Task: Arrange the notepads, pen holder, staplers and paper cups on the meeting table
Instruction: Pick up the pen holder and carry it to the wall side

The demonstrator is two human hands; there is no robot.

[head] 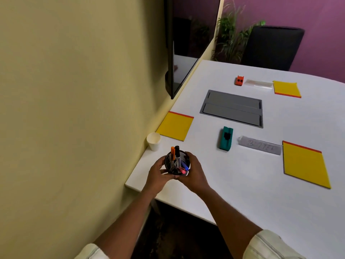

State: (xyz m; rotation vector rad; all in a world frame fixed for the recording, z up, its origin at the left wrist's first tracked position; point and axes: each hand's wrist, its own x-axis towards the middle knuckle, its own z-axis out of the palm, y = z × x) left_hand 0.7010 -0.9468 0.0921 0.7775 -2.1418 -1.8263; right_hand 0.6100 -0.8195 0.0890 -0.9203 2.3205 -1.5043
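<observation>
Both hands cup the round black mesh pen holder (pixel 177 163) just above the near left corner of the white counter (pixel 242 184): the left hand (pixel 156 173) wraps fingers round its left wall, the right hand (pixel 194 171) curls round its right. It looks light and stiff but top-heavy with loose markers (pixel 175 156), so holding low on the wall seems safest. The white paper cup (pixel 153 141) stands just beyond.

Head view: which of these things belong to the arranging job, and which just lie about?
Job: pen holder, held by left hand and right hand; three yellow notepads; teal stapler; orange stapler; paper cup.
Lying about: grey table hatch, two flat strips, black screen, chair, plant.
</observation>
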